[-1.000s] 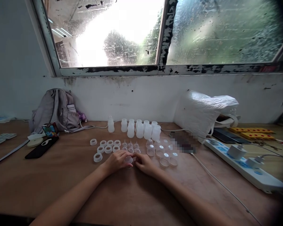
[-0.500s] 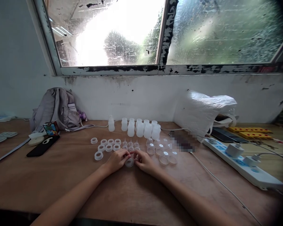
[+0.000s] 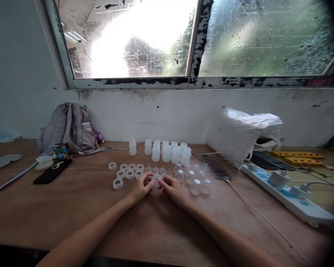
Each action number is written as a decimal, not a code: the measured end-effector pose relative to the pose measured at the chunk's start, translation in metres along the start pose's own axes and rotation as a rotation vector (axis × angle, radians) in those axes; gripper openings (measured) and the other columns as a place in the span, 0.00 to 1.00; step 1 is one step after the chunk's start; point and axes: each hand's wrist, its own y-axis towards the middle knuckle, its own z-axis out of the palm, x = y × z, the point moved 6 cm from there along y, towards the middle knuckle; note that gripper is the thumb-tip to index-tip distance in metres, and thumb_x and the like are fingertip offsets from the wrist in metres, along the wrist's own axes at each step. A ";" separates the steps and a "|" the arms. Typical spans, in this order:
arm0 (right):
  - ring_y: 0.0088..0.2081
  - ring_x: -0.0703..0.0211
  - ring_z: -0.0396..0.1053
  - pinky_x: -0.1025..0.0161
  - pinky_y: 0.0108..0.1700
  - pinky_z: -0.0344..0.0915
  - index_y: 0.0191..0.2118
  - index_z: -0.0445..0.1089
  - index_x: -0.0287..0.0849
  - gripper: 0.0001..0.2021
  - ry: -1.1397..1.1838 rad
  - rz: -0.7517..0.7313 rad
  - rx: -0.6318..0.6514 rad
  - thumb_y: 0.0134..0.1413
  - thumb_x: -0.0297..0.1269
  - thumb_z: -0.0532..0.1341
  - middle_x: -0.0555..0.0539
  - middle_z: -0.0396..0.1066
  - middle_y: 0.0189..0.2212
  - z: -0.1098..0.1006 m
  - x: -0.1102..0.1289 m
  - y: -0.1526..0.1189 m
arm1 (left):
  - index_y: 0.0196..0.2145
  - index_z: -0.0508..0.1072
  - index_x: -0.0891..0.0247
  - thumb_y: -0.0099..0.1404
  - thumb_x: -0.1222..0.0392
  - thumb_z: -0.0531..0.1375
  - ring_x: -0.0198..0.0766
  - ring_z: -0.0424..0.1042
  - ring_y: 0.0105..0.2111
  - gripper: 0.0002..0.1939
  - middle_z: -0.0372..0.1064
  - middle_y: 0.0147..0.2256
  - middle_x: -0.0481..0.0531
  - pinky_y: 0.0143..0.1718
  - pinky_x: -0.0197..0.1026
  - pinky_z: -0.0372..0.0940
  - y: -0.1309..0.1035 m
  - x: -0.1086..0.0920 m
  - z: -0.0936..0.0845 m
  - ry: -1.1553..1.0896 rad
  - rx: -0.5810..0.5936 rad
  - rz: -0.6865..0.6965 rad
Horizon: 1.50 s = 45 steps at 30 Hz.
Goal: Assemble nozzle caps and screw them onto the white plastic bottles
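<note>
Between my fingertips is a clear bottle collar, apparently with a bottle teat in it; the fingers partly cover it. My left hand pinches it from the left side, and my right hand grips it from the right. Just beyond them stand several clear bottle teats. To the left lie several white collar rings. Transparent domed caps with small white-and-blue marks sit to the right. Behind everything, frosted bottles stand upright in rows, and one bottle with a teat on top stands apart at their left.
On the left are a grey backpack, a small box and a black phone-like slab. A white power strip with plugs runs along the right, near a white cable. A silvery bag leans against the wall.
Both hands have lifted the collar slightly up off the table and tilted it, with the fingers now at its two sides. The view has shifted a little.
</note>
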 end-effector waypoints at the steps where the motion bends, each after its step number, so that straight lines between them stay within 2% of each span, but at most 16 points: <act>1: 0.14 0.68 0.60 0.71 0.14 0.56 0.26 0.61 0.39 0.15 -0.003 -0.006 0.011 0.47 0.48 0.53 0.54 0.62 0.14 0.001 -0.001 0.000 | 0.40 0.62 0.65 0.56 0.54 0.54 0.29 0.63 0.20 0.16 0.63 0.25 0.47 0.22 0.33 0.59 0.000 0.001 0.001 0.020 0.007 -0.001; 7: 0.17 0.68 0.62 0.71 0.15 0.60 0.39 0.58 0.41 0.13 0.027 -0.063 0.013 0.47 0.40 0.54 0.54 0.63 0.21 0.002 -0.001 0.001 | 0.39 0.65 0.65 0.55 0.59 0.54 0.33 0.66 0.29 0.13 0.66 0.31 0.51 0.29 0.34 0.61 0.000 0.002 0.004 0.150 0.018 0.038; 12: 0.17 0.69 0.60 0.72 0.16 0.59 0.38 0.59 0.41 0.09 -0.057 -0.106 0.027 0.47 0.33 0.52 0.54 0.63 0.19 0.001 0.000 0.001 | 0.39 0.63 0.64 0.55 0.60 0.54 0.32 0.66 0.27 0.13 0.66 0.28 0.49 0.29 0.34 0.61 -0.002 -0.003 0.005 0.160 0.023 0.043; 18: 0.22 0.69 0.62 0.71 0.25 0.59 0.38 0.60 0.41 0.13 -0.298 -0.275 0.001 0.43 0.25 0.51 0.52 0.65 0.24 0.003 0.015 -0.004 | 0.38 0.63 0.64 0.50 0.66 0.55 0.31 0.64 0.26 0.14 0.66 0.28 0.48 0.28 0.32 0.59 -0.003 -0.004 0.005 0.291 0.048 0.093; 23: 0.23 0.68 0.61 0.71 0.27 0.58 0.42 0.57 0.42 0.17 -0.447 -0.378 -0.016 0.42 0.24 0.51 0.52 0.64 0.24 0.006 0.017 -0.009 | 0.38 0.62 0.64 0.50 0.68 0.53 0.31 0.63 0.25 0.15 0.65 0.27 0.47 0.27 0.31 0.58 -0.003 -0.005 0.006 0.320 0.046 0.101; 31: 0.26 0.64 0.61 0.68 0.30 0.56 0.41 0.57 0.43 0.16 -0.631 -0.407 -0.042 0.44 0.25 0.50 0.49 0.65 0.28 0.010 0.015 -0.011 | 0.35 0.61 0.62 0.51 0.64 0.54 0.30 0.59 0.22 0.11 0.60 0.24 0.44 0.26 0.32 0.56 -0.007 -0.013 0.008 0.429 0.024 0.164; 40: 0.25 0.63 0.62 0.69 0.27 0.54 0.37 0.58 0.43 0.10 -0.709 -0.407 -0.062 0.46 0.27 0.49 0.49 0.66 0.25 0.011 0.011 -0.008 | 0.34 0.62 0.62 0.55 0.60 0.52 0.30 0.59 0.22 0.07 0.59 0.22 0.44 0.26 0.33 0.55 -0.008 -0.016 0.008 0.437 0.044 0.149; 45: 0.24 0.63 0.62 0.69 0.25 0.54 0.36 0.58 0.42 0.08 -0.672 -0.398 -0.105 0.46 0.28 0.50 0.50 0.65 0.24 0.007 0.012 -0.007 | 0.37 0.62 0.62 0.56 0.58 0.53 0.30 0.60 0.21 0.11 0.62 0.23 0.45 0.25 0.33 0.56 -0.007 -0.016 0.006 0.410 0.016 0.135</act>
